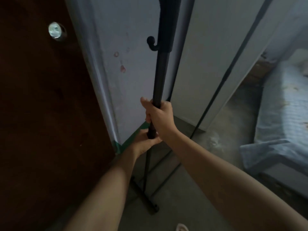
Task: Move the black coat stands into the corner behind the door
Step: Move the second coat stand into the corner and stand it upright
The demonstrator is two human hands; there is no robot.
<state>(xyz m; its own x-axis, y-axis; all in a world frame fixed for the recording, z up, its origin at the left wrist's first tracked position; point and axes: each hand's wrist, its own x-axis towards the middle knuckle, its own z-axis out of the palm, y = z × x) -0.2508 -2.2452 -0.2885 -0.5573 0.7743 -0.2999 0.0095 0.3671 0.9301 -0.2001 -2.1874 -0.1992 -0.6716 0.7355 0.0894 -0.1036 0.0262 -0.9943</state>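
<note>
A black coat stand [160,75] rises upright in the middle of the view, with a small hook on its left side and its cross foot on the grey floor. My right hand [159,114] grips the pole at mid height. My left hand [145,141] grips the same pole just below it. A second thin black pole [231,67] leans against the pale wall to the right, its foot on the floor. The dark brown door [41,105] with a round silver knob stands at the left, beside the pale blue wall corner.
A bed with a light blue cover [283,117] fills the right side. A white cupboard or wall panel [208,55] stands behind the poles. Green tape runs along the wall's base near the door. A pale slipper tip [181,227] shows at the bottom.
</note>
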